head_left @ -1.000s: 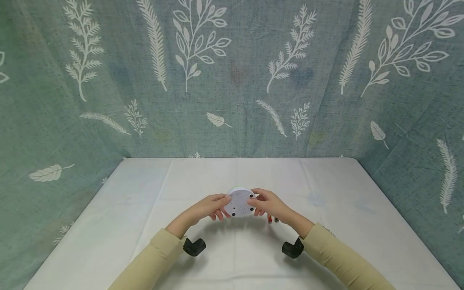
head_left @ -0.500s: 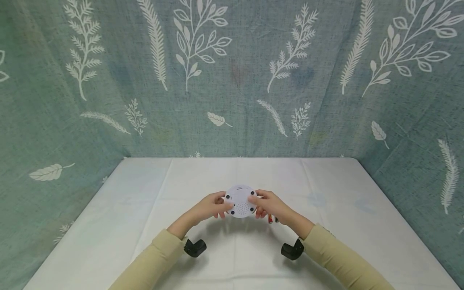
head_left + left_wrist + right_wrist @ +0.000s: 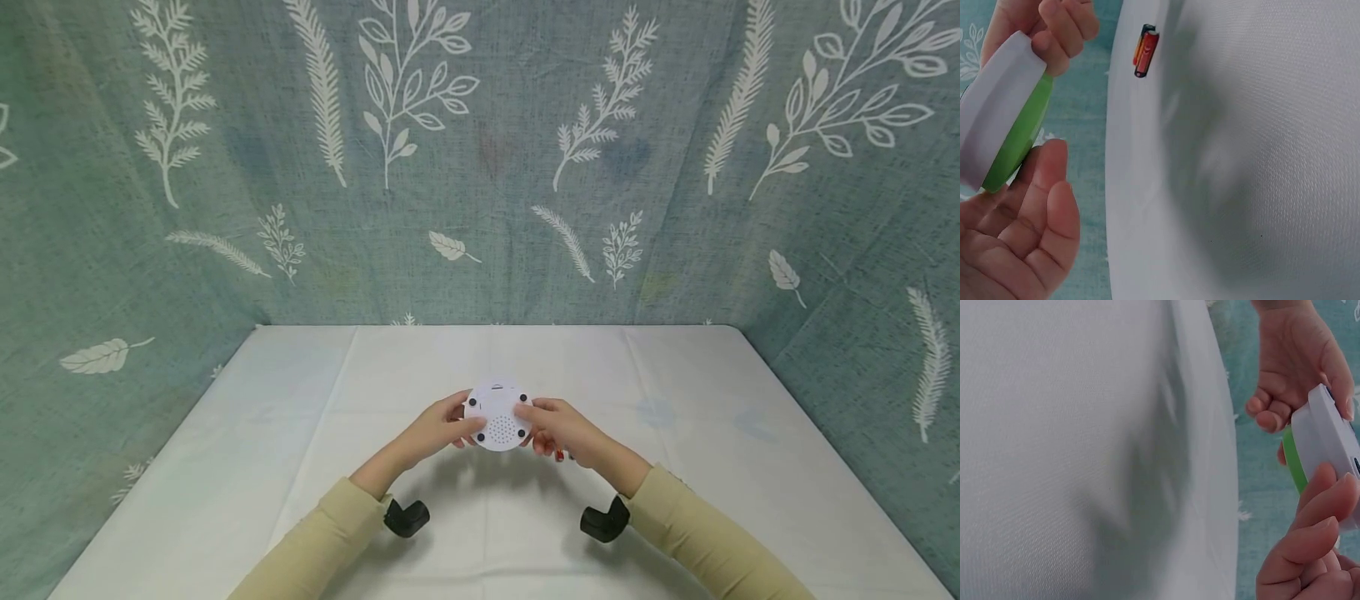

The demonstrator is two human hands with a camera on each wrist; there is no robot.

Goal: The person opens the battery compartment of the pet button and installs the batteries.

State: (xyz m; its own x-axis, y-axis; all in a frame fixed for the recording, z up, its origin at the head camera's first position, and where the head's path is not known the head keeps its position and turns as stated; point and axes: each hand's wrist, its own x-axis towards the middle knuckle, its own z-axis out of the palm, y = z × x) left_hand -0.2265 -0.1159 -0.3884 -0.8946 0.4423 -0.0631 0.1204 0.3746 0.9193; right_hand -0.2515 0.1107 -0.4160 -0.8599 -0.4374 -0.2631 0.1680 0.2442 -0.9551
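Left hand and right hand both engaged: a round white device is pinched between them at opposite edges, thumbs laid on its flat face, fingers behind. It is held raised off the white tabletop, near the middle. Over the last second the device has been tipped: the face, seen aslant with three dark feet showing, is now turned squarely to the head view. Four feet, a perforated patch and a small slot at the far edge are exposed. The left thumb has been shifted lower on the face. A green side, visible at the far edge a second ago, is now hidden from above but is caught in both wrist views. Two batteries are left lying side by side on the tabletop, touched by neither hand; from above they are mostly covered by the right hand. Judged from this, the device is being oriented, underside presented; no opened compartment is seen. The slot's function cannot be told.
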